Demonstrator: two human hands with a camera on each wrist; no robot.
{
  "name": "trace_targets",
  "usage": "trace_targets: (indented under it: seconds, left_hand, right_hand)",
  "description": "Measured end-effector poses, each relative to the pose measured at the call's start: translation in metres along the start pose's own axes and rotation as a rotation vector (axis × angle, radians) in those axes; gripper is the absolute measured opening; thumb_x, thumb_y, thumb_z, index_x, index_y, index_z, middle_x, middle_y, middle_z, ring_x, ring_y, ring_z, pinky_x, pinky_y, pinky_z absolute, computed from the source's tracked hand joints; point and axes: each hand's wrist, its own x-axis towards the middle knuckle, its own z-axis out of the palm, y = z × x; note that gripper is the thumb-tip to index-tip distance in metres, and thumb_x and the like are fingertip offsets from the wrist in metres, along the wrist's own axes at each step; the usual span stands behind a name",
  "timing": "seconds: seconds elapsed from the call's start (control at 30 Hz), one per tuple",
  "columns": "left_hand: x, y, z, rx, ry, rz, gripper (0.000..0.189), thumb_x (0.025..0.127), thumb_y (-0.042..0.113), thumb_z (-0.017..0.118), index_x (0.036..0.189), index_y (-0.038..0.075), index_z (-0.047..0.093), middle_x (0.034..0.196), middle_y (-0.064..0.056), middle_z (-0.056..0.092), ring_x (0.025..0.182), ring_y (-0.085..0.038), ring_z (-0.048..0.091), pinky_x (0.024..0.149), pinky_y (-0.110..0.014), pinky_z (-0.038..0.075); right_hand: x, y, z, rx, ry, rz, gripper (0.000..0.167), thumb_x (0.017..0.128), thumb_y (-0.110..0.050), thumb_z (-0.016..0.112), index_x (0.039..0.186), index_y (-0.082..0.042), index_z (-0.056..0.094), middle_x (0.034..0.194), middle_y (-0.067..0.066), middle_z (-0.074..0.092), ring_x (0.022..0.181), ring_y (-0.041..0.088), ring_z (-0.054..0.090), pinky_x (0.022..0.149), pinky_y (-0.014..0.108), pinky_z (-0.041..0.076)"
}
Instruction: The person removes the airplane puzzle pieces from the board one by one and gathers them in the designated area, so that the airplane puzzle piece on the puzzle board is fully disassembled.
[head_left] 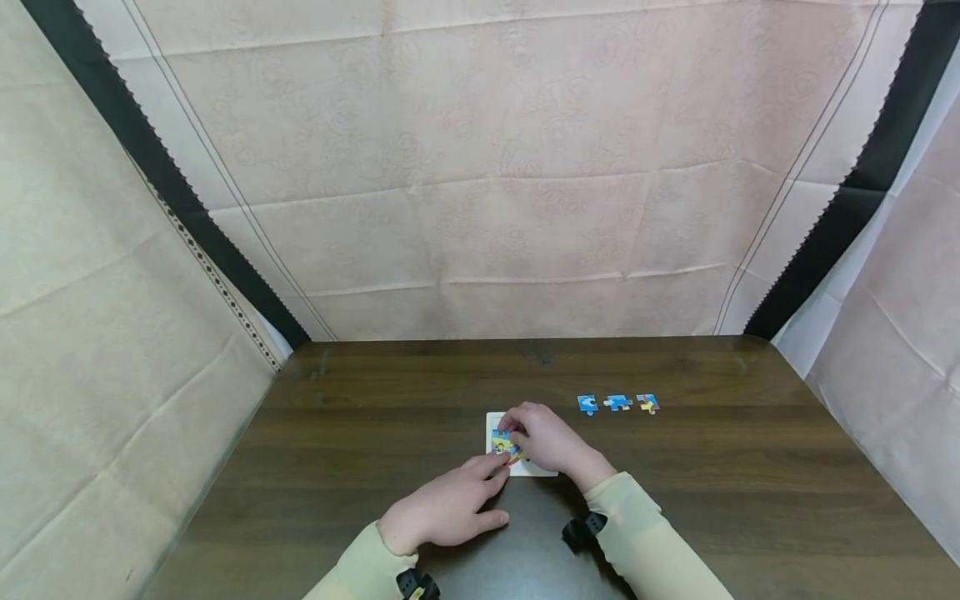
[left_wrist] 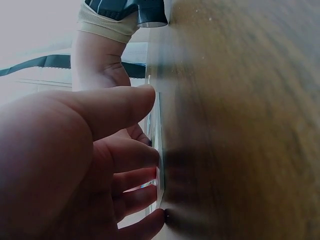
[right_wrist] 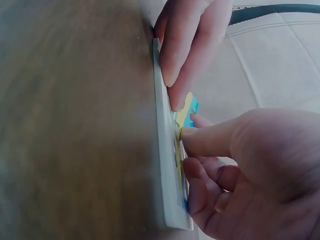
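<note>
A small white-framed puzzle board lies on the table, with yellow and blue puzzle pieces inside its frame. My left hand rests over the near left side of the board, fingers extended and fingertips on it. Above the board, my right hand has curled fingers and pinches a puzzle piece. In the right wrist view, that yellow and blue puzzle piece stands tilted up from the board at my right thumb. My hands hide much of the puzzle picture.
On the brown wooden table, three loose puzzle pieces lie in a row right of the board: a mostly blue piece, a middle piece and a multicoloured piece. Pale cloth walls surround the table's back and sides.
</note>
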Motion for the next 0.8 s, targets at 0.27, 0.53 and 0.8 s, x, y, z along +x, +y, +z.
trace_targets:
  seconds: [0.27,0.53,0.8]
  left_hand:
    - [0.0002,0.0004,0.0001,0.003,0.007,0.003,0.064,0.111,0.04,0.059,0.16,0.002,0.047,0.172,-0.009,0.033,0.158,-0.025,0.032,0.123,-0.037,0.036]
    - [-0.0006,0.0001,-0.0009,-0.011,-0.001,0.001,0.065,0.111,0.042,0.059,0.161,0.002,0.046,0.173,-0.008,0.032,0.158,-0.023,0.031,0.122,-0.037,0.037]
    - [-0.0003,-0.0012,0.0004,-0.023,-0.007,-0.008,0.065,0.11,0.043,0.059,0.162,0.004,0.046,0.173,-0.006,0.031,0.158,-0.022,0.03,0.122,-0.037,0.036]
  right_hand:
    - [-0.0009,-0.0013,-0.0016,0.032,-0.014,0.009,0.011,0.102,-0.004,0.072,0.109,-0.012,0.076,0.1,-0.002,0.067,0.089,0.017,0.059,0.086,0.04,0.057]
    - [-0.0013,-0.0009,-0.0032,0.067,-0.015,-0.002,0.011,0.102,-0.004,0.071,0.108,-0.013,0.076,0.097,-0.005,0.068,0.087,0.015,0.061,0.084,0.039,0.058]
    - [-0.0002,0.0004,-0.0052,0.086,-0.026,-0.01,0.012,0.102,-0.004,0.071,0.107,-0.014,0.076,0.094,-0.006,0.07,0.085,0.014,0.063,0.083,0.038,0.058]
